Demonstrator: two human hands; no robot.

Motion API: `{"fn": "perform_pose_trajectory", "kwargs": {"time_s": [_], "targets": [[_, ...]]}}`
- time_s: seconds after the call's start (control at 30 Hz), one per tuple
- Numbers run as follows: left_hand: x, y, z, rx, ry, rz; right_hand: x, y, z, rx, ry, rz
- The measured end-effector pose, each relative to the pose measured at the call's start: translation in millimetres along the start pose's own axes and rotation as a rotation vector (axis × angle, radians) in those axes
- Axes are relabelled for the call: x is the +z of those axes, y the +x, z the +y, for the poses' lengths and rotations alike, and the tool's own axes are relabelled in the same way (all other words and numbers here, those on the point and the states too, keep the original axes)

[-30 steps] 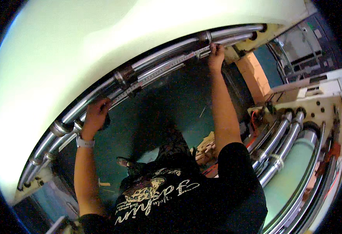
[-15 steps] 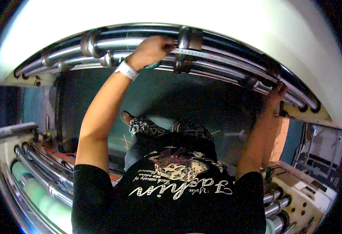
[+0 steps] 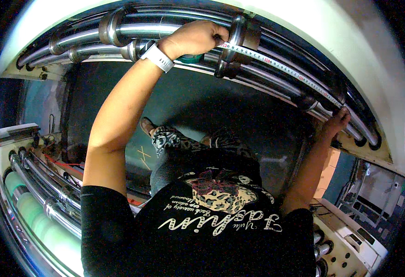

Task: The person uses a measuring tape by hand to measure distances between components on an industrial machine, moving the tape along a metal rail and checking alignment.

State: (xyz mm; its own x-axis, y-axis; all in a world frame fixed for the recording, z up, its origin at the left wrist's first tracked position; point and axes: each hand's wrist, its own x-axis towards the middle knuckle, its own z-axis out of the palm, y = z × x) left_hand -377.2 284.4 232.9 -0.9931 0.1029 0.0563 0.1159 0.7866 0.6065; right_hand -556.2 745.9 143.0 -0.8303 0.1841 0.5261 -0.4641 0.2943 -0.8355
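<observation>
A white tape measure [image 3: 276,65] is stretched along the shiny metal rods [image 3: 149,30] of a machine. It crosses a dark metal collar [image 3: 240,32] on the rods. My left hand [image 3: 191,39] pinches the tape just left of that collar; below this hand shows a green rounded part [image 3: 191,58], perhaps the tape's case. At the far right of the rods, my right hand [image 3: 338,121] is closed on the other end of the tape, its fingertips against the lower rod. The left wrist wears a white watch [image 3: 157,57].
Several more collars [image 3: 112,28] ring the rods. Pale machine panels [image 3: 387,78] curve around them. Behind me on the left stands another machine with a green roller [image 3: 36,221]; more rollers [image 3: 322,251] are at the lower right. Dark floor [image 3: 105,92] lies below.
The whole view has shifted a little, so the rods and both hands sit farther right. The tape's markings look sharper. Both hands keep hold of it in about the same places.
</observation>
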Motion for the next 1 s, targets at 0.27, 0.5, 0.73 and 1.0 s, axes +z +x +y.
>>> {"fn": "perform_pose_trajectory", "kwargs": {"time_s": [0.27, 0.5, 0.73, 1.0], "targets": [[-4, 3, 6, -0.042, 0.059, -0.026, 15, -13, -44, 0.122, 0.176, -0.007], [-3, 3, 5, -0.005, 0.07, 0.001, 4, -4, -18, 0.052, 0.15, -0.057], [-2, 5, 3, -0.036, 0.069, 0.001, 9, -8, -33, 0.108, 0.19, -0.031], [-1, 8, -2, 0.029, 0.045, -0.01, -4, 3, -5, 0.045, 0.112, -0.059]]}}
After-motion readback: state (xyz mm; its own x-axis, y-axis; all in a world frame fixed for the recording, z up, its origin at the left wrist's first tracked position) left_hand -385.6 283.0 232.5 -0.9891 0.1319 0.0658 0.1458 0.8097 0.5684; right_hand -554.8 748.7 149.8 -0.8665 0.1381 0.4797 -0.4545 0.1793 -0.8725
